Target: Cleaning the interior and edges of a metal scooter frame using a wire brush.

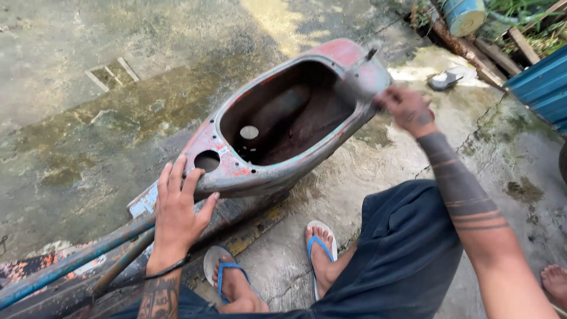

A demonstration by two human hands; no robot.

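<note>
A worn scooter body shell point(236, 171), red with bare grey patches and a rusty hollow inside, lies on wet concrete. My left hand point(178, 207) rests flat on its near end, fingers spread, beside a round hole point(207, 160). My right hand point(406, 108) is at the shell's far right rim, blurred, gripping a grey piece that looks like sandpaper or a pad point(361, 84) pressed against the rim.
A blue metal tube frame point(71, 263) runs from lower left under my left wrist. My feet in blue flip-flops point(322, 248) stand below the shell. Another person's bare foot point(555, 282) shows at right. Wood scraps, a blue drum point(463, 15) and blue corrugated sheet point(543, 88) lie at top right.
</note>
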